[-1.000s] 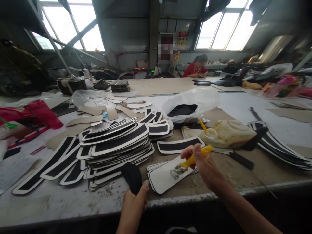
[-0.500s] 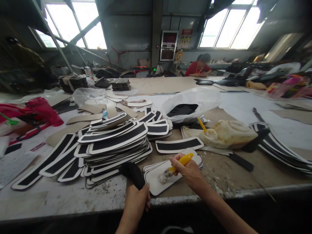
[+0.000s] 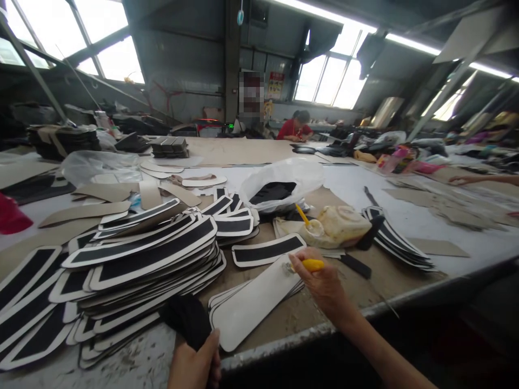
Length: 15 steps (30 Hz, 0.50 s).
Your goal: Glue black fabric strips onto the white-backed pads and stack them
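In my right hand (image 3: 324,281) is a yellow-handled brush (image 3: 313,265). Its bristles rest at the far right end of the top pale strip (image 3: 251,308), on a small fanned stack of such strips near the table's front edge. Black, soft-looking strips (image 3: 188,321) are gripped in my left hand (image 3: 198,361), close to the stack's near left corner. One pale strip with a black panel (image 3: 270,250) lies just behind the stack. A large heap of the same black-panelled pieces (image 3: 154,259) rises on the left.
A stained plastic container (image 3: 344,224) with a second yellow brush handle (image 3: 302,214) stands behind my right hand. Near it lie a dark-handled tool (image 3: 356,266) and a plastic bag (image 3: 284,183) with black material. More panelled pieces (image 3: 399,237) sit right. A person in red (image 3: 294,127) sits across.
The brush has moved from the near part of the top strip to its far right end. My view has swung to the right. The left hand still grips the black strips.
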Available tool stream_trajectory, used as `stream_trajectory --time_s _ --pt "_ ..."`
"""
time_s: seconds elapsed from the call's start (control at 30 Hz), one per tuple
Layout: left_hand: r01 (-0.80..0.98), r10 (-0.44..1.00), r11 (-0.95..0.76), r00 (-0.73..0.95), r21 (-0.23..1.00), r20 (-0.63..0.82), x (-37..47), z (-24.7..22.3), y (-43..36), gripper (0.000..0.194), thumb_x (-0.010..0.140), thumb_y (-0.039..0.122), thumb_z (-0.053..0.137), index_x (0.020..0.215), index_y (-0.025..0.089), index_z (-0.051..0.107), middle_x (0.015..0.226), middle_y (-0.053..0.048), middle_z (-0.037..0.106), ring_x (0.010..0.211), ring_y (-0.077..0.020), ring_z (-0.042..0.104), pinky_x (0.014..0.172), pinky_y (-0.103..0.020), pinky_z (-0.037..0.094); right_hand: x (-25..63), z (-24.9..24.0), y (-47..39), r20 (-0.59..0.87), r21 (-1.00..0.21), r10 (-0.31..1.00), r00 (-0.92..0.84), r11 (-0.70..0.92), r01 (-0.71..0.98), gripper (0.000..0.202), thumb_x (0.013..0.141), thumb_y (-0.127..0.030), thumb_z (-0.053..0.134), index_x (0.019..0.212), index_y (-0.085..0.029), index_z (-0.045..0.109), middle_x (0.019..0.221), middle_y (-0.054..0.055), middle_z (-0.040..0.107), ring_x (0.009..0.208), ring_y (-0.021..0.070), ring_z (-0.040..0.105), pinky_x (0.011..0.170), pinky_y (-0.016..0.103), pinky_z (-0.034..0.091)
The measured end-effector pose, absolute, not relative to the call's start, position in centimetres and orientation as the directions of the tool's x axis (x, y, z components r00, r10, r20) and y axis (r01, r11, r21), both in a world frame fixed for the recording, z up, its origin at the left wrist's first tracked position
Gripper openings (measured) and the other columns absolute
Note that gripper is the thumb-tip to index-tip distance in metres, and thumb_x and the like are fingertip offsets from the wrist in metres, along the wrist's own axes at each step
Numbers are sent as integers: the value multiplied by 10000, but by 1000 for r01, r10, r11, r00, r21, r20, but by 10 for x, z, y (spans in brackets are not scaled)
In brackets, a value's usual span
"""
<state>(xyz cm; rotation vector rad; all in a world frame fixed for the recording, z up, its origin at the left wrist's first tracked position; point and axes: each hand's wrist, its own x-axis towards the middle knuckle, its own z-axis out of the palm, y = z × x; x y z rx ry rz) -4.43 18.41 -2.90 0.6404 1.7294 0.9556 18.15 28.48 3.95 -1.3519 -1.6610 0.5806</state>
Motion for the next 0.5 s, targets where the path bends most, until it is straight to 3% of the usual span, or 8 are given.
stream_trajectory --time_s 0.1,0.2,0.33,0.47,0.5 --pt "-12 805 527 -314 850 -504 -49 -36 184 474 604 585 571 384 175 478 333 -26 476 330 -163 455 391 -280 373 150 39 269 109 -965 988 -109 131 226 320 815 -480 503 676 -193 497 595 -16 495 539 137 500 535 262 418" --pt "24 832 504 -282 863 -478 -52 -38 183 490 606 608 561 392 172 489 346 -36 495 340 -165 465 407 -282 383 121 26 260 -21 -999 965 -262 -12 35 331 790 -498 528 697 -183 487 577 -23 522 502 123 520 499 245 436" --pt "18 819 526 -280 850 -501 -52 -32 182 493 600 615 561 392 172 498 350 -36 500 349 -164 469 420 -281 388 130 15 267 44 -976 980 -193 84 200 339 800 -492 517 666 -181 512 561 -22 529 509 123 525 509 236 433" --pt "0 821 522 -273 853 -502 -51 -29 183 486 603 602 565 394 168 498 351 -36 498 350 -164 473 421 -278 386 193 40 286 139 -925 990 0 130 357 317 779 -487 551 666 -193 526 570 -18 525 532 137 517 520 243 410" --pt "6 823 520 -272 854 -499 -51 -30 183 483 611 597 560 398 168 498 352 -36 499 349 -163 472 420 -277 384 211 49 292 203 -874 975 88 140 466 317 779 -506 536 710 -197 541 569 -11 549 544 153 538 544 257 421"
